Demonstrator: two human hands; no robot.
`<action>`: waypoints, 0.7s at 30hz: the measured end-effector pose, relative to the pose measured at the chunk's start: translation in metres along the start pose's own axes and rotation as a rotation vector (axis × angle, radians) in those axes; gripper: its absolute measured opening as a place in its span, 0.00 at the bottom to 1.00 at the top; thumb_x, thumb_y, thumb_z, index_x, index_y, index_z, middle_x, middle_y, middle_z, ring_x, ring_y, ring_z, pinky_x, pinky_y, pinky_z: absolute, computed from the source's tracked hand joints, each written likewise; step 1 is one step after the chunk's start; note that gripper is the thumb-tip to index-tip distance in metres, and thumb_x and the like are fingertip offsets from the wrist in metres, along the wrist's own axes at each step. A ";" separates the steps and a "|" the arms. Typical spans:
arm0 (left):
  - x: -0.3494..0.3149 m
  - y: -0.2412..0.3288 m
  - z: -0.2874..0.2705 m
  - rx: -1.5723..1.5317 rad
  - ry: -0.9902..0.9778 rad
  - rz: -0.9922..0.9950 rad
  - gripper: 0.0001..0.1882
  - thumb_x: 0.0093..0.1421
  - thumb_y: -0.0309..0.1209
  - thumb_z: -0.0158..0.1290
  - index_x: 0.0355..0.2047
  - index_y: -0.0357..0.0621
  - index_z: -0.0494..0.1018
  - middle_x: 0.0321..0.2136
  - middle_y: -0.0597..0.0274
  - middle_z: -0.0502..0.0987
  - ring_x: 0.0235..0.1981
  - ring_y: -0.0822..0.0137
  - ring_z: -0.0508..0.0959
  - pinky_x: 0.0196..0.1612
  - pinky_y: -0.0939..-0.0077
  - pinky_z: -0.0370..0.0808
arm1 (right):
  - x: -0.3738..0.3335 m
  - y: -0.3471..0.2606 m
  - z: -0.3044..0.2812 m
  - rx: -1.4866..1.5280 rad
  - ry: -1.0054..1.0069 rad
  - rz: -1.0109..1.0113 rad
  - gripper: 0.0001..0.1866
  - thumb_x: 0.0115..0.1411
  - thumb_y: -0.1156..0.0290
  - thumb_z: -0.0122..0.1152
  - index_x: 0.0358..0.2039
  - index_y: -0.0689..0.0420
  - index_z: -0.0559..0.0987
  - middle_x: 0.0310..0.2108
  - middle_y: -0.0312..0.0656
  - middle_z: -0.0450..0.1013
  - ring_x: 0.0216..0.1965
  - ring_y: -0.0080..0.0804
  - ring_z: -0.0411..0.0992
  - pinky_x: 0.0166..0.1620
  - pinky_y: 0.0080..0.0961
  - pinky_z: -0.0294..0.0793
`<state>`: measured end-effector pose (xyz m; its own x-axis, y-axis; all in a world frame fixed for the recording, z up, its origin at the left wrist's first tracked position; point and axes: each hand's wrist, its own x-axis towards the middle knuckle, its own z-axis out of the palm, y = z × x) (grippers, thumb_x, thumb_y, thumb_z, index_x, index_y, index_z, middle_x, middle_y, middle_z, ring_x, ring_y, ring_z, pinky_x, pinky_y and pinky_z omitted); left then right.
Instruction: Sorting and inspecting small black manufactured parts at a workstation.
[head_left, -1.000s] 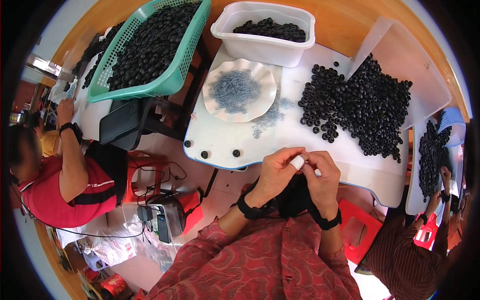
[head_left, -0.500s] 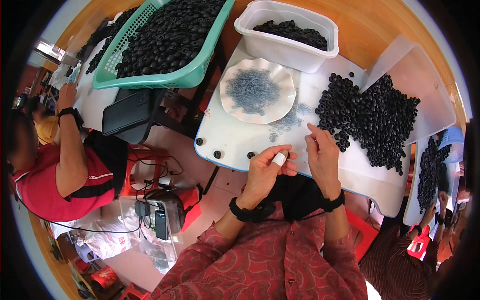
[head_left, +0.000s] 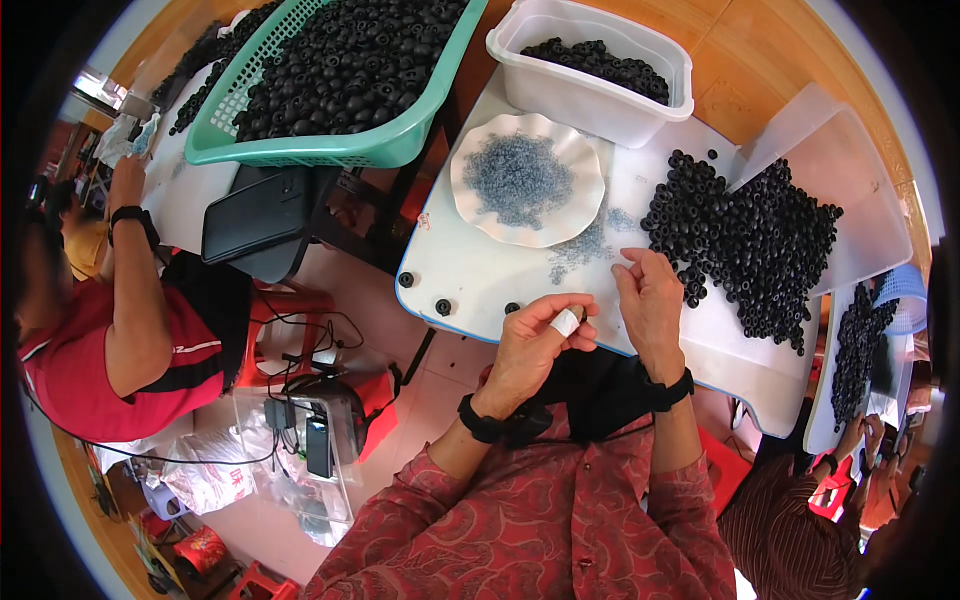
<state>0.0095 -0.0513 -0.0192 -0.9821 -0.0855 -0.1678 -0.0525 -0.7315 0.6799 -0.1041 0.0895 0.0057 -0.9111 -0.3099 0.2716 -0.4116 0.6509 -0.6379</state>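
Note:
My left hand [head_left: 535,345] is closed, its thumb, wrapped in white tape [head_left: 566,321], pressed against the bent fingers. Whatever it pinches is mostly hidden; only a dark bit shows by the thumb tip. Across a small gap, my right hand [head_left: 652,312] has its thumb and forefinger drawn together at the table edge, and what lies between them is too small to make out. Near my left hand, three black rings [head_left: 443,307] stand spaced along the table's front edge. Beyond both hands lies a wavy-rimmed white plate [head_left: 476,222] of small clear bluish pieces [head_left: 520,180], some spilled beside it.
A pile of black rings [head_left: 745,235] spreads at right, partly inside a tipped clear bin [head_left: 850,180]. Behind the plate stands a white tub [head_left: 590,95] of rings. A green basket [head_left: 400,140] heaped with black parts is at left. Co-workers sit on both sides.
The view has shifted slightly, so the table's things appear a little further right. My left thumb has turned slightly over the fingers; both hands otherwise keep their places.

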 end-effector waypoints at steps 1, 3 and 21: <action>0.000 0.000 0.000 0.006 0.000 0.002 0.14 0.70 0.24 0.46 0.54 0.34 0.73 0.47 0.52 0.77 0.39 0.69 0.79 0.44 0.72 0.81 | 0.000 -0.001 0.001 0.003 0.012 0.000 0.09 0.57 0.76 0.64 0.39 0.59 0.80 0.26 0.44 0.70 0.25 0.37 0.72 0.29 0.33 0.70; 0.000 0.001 0.001 0.016 0.001 0.005 0.15 0.71 0.25 0.46 0.54 0.34 0.73 0.47 0.52 0.77 0.39 0.69 0.79 0.45 0.71 0.81 | 0.000 -0.001 0.001 -0.012 0.004 0.004 0.09 0.57 0.75 0.65 0.40 0.59 0.80 0.26 0.44 0.70 0.25 0.37 0.72 0.29 0.33 0.70; 0.000 -0.003 -0.003 0.016 0.027 -0.019 0.14 0.68 0.23 0.50 0.53 0.34 0.74 0.42 0.55 0.78 0.38 0.68 0.81 0.41 0.72 0.82 | -0.007 0.010 0.017 -0.062 0.186 -0.076 0.04 0.60 0.75 0.60 0.36 0.58 0.78 0.30 0.45 0.71 0.26 0.44 0.73 0.29 0.37 0.72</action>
<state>0.0103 -0.0511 -0.0229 -0.9756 -0.0903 -0.2002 -0.0744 -0.7219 0.6880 -0.1015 0.0862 -0.0151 -0.8634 -0.2297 0.4493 -0.4742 0.6736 -0.5669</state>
